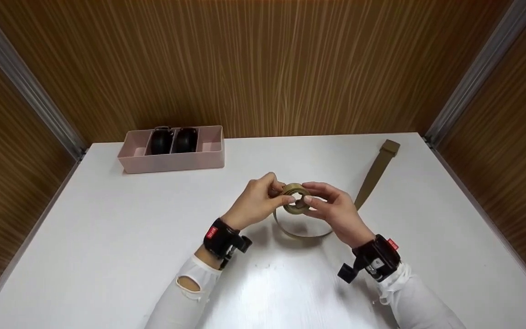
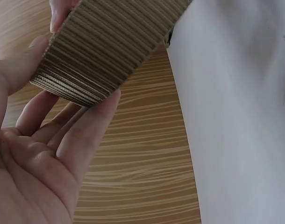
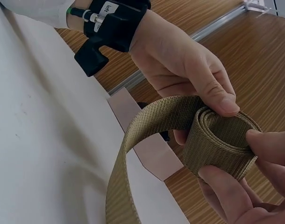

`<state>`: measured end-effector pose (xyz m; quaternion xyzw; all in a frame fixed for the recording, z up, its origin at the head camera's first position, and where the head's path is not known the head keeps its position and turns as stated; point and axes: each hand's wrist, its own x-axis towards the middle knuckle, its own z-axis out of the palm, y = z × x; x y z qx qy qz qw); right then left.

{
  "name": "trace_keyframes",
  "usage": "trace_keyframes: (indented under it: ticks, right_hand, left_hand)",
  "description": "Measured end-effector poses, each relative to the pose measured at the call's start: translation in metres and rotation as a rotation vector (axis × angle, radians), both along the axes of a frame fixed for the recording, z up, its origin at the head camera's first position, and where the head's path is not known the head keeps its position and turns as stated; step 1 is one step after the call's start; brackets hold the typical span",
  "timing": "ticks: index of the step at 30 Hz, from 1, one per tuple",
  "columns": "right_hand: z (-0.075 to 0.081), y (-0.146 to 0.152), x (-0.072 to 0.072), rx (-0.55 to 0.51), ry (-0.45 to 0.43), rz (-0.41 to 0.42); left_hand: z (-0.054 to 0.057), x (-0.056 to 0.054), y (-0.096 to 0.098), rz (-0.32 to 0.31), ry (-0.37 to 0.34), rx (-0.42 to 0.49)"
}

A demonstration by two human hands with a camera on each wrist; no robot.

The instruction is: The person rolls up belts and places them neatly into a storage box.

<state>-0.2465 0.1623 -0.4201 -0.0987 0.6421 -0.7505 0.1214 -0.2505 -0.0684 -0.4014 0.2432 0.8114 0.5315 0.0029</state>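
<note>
Between both hands is a khaki webbing belt [image 1: 296,188], its one part wound into a loose roll of several layers. My left hand [image 1: 256,201] pinches the roll's left side between thumb and fingers. On the other side my right hand [image 1: 336,208] holds it, thumb at the inner rim and fingers on the outside. In the right wrist view the unrolled strap [image 3: 121,172] curves away from the roll and down. The head view shows the strap looping below the hands and running out to the far right, where its end has a folded khaki tip [image 1: 390,147].
A pink divided box [image 1: 171,163] stands at the back left of the white table [image 1: 85,237]. Two black coiled items [image 1: 161,140] sit in its middle compartments. Wood-grain panels [image 1: 263,68] wall the table at the back and sides.
</note>
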Motion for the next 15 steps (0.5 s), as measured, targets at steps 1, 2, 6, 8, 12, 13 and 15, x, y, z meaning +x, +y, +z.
trace_keyframes:
  ticks: [1, 2, 6, 8, 12, 13, 15]
  right_hand:
    - [0.0005, 0.0006, -0.0001, 0.009, 0.003, 0.008]
    - [0.0008, 0.0013, -0.0005, 0.023, 0.011, 0.017]
    - [0.0024, 0.0056, -0.0026, 0.139, 0.080, 0.051]
    - [0.0027, 0.0079, -0.0039, 0.226, 0.134, 0.080]
    - [0.0025, 0.0097, -0.0055, 0.342, 0.208, 0.137]
    - [0.0023, 0.0097, -0.0055, 0.344, 0.212, 0.147]
    - [0.0018, 0.0090, -0.0051, 0.323, 0.197, 0.142]
  left_hand:
    - [0.0001, 0.0001, -0.0002, -0.005, 0.009, -0.004]
    - [0.0001, 0.0001, -0.0003, -0.010, 0.017, -0.007]
    - [0.0006, 0.0006, -0.0014, -0.028, 0.020, -0.035]
    - [0.0011, 0.0007, -0.0019, -0.037, 0.012, -0.065]
    - [0.0015, 0.0004, -0.0025, -0.057, 0.003, -0.151]
    - [0.0016, 0.0004, -0.0023, -0.059, 0.000, -0.164]
    - [0.0014, 0.0001, -0.0015, -0.052, -0.007, -0.171]
